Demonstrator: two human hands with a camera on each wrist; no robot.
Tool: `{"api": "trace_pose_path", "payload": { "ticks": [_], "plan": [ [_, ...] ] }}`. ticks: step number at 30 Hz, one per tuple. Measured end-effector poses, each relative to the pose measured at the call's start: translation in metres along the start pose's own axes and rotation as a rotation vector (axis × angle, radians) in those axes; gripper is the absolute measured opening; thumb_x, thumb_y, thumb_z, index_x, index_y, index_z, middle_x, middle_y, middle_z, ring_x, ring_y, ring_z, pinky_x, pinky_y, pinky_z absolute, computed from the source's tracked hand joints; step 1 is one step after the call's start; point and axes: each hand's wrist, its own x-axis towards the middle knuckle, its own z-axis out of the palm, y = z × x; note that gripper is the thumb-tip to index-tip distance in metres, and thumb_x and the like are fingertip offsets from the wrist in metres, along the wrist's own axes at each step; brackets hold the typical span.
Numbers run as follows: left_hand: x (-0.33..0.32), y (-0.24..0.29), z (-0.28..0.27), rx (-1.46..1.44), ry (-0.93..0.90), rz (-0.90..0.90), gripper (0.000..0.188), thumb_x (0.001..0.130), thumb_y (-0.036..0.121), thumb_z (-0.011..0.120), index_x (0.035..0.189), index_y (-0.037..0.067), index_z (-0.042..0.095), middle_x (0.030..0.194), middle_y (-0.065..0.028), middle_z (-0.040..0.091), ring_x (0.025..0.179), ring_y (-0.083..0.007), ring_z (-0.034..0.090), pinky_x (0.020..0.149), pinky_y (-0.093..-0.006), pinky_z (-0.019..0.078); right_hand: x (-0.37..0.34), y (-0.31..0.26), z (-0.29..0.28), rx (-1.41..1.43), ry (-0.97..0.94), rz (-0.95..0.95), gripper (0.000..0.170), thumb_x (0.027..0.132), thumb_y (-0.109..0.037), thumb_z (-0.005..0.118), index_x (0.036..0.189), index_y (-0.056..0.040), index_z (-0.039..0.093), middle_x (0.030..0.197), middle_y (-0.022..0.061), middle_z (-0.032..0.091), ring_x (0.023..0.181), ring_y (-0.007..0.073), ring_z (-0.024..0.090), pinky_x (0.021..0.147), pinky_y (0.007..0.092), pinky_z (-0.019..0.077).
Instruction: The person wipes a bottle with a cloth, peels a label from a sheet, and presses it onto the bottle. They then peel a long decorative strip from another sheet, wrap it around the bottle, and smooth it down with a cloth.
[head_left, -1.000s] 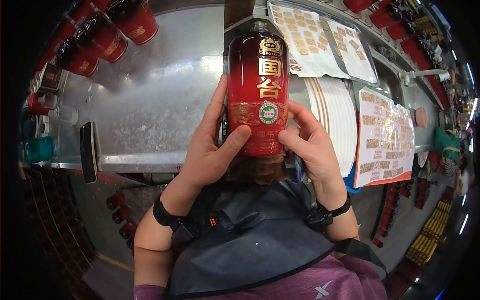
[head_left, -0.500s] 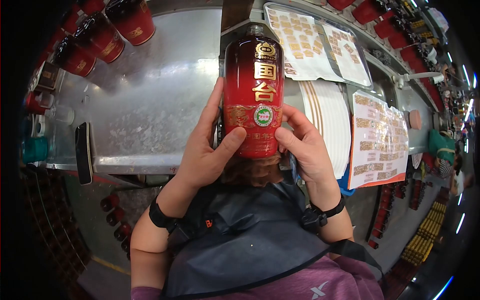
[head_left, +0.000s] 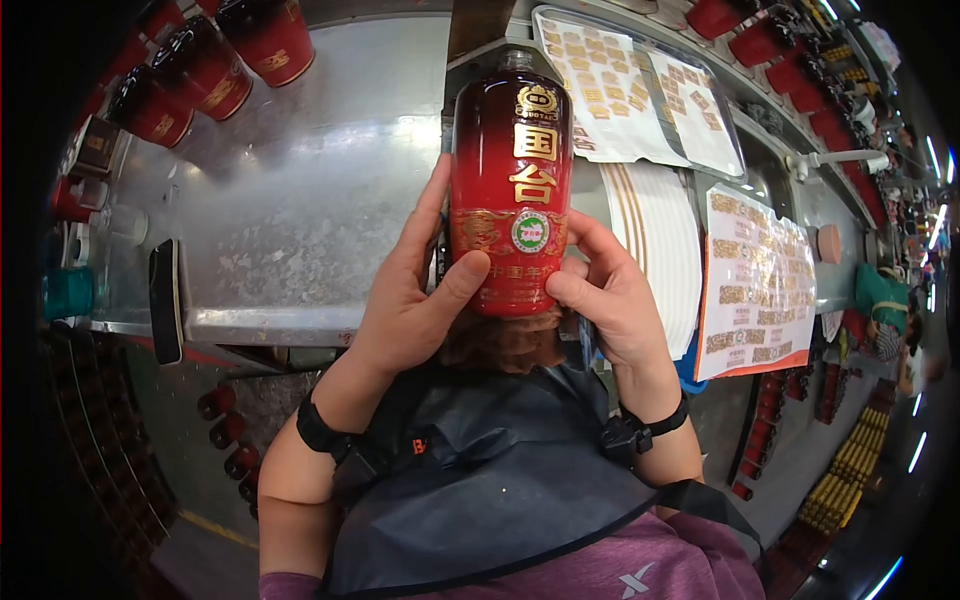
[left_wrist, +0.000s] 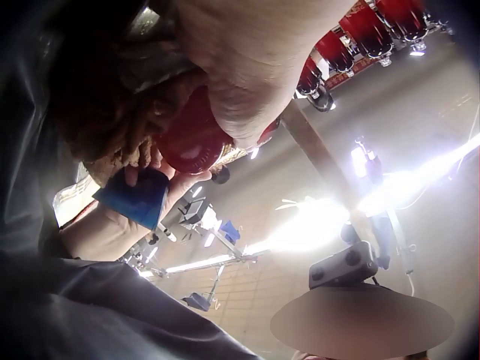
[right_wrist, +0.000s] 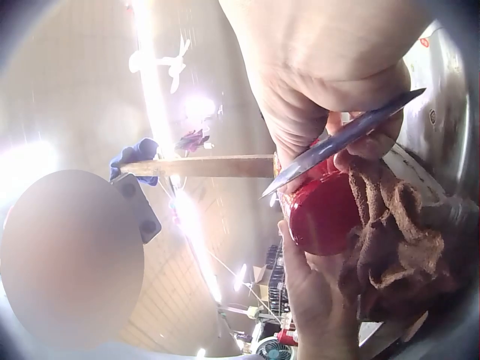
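Red bottle (head_left: pixel 512 190) held between both, equally near: left grip (head_left: pixel 415 290) clasps one lower side, right grip (head_left: pixel 612 295) pinches the other, flat blade (right_wrist: pixel 341 142) tucked in; long axis points away from the apron (head_left: pixel 480 450).

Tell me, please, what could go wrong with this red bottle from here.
The left hand and right hand grip the red bottle near its base, so it might tip or slip. The thin blue scraper held in the right hand could scratch the bottle's glossy finish.
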Motion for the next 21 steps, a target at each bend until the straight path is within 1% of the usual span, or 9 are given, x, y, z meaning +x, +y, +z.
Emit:
{"api": "trace_pose_path", "payload": {
  "ticks": [4,11,21],
  "plan": [
    [-0.0009,-0.0031,-0.0039,0.06,0.003,0.001,0.077,0.101,0.022,0.061,0.158,-0.001,0.015,0.158,-0.0182,0.034,0.144,-0.022,0.034,0.117,-0.0347,0.0264,0.001,0.0037,-0.0012,0.009,0.01,-0.012,0.067,0.084,0.002,0.075,0.145,0.0014,0.046,0.124,0.0048,0.056,0.071,0.0014,0.053,0.07,0.0179,0.0447],
    [-0.0004,-0.0053,-0.0061,0.041,-0.002,0.014,0.079,0.101,0.026,0.061,0.157,-0.003,0.015,0.159,-0.0184,0.032,0.146,-0.0231,0.031,0.118,-0.0349,0.0246,-0.0006,0.0001,-0.0033,-0.008,-0.005,-0.017,0.066,0.086,-0.001,0.075,0.145,0.0011,0.046,0.123,0.0027,0.055,0.07,0.0003,0.05,0.068,0.0172,0.0421],
    [0.0003,-0.0059,-0.005,0.053,0.003,0.032,0.08,0.1,0.026,0.062,0.157,-0.004,0.016,0.159,-0.0194,0.031,0.146,-0.023,0.031,0.118,-0.0346,0.0244,0.0,0.0002,-0.0007,-0.004,0.02,0.0,0.063,0.088,-0.001,0.073,0.144,0.0015,0.046,0.122,0.0019,0.055,0.072,0.0002,0.053,0.072,0.017,0.0441]
  ]
}}
